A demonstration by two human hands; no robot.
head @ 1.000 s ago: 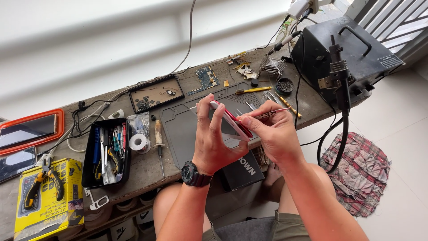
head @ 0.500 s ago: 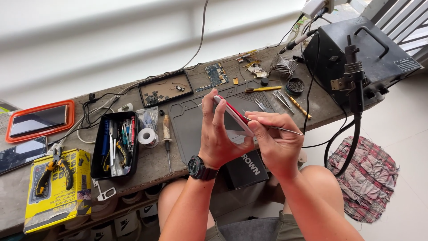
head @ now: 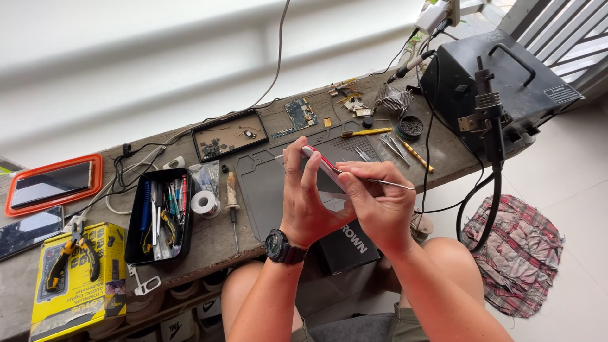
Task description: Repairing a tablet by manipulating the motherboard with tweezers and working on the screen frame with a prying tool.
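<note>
Head view, looking down on a wooden bench and two bare hands above its near edge. Left hand (head: 308,206), watch (head: 283,246) on the wrist, fingers wrapped around a red-edged phone (head: 323,168), held tilted on edge over the grey mat (head: 266,190). Right hand (head: 380,202), fingers pinched narrow on thin metal tweezers (head: 389,183), one end at the phone's edge, the other pointing right. Exact contact point hidden by the fingers.

On the mat's far right corner: more tweezers (head: 391,147) and a yellow-handled tool (head: 367,132). Left of the mat: a wooden-handled screwdriver (head: 232,199), a solder reel (head: 204,202) and a black tray (head: 158,215) full of hand tools. Along the far edge: an opened device shell (head: 229,134) with small parts inside, and a bare circuit board (head: 300,114). At the left end: a tablet in an orange case (head: 50,183), a dark screen (head: 28,231), and pliers (head: 73,253) lying on a yellow box (head: 79,282). At the right end: a black rework station (head: 500,82), its handpiece (head: 487,114) hanging in front. Below the bench: a black box (head: 348,247) near the knees, a patterned rag (head: 516,253) on the white floor.
</note>
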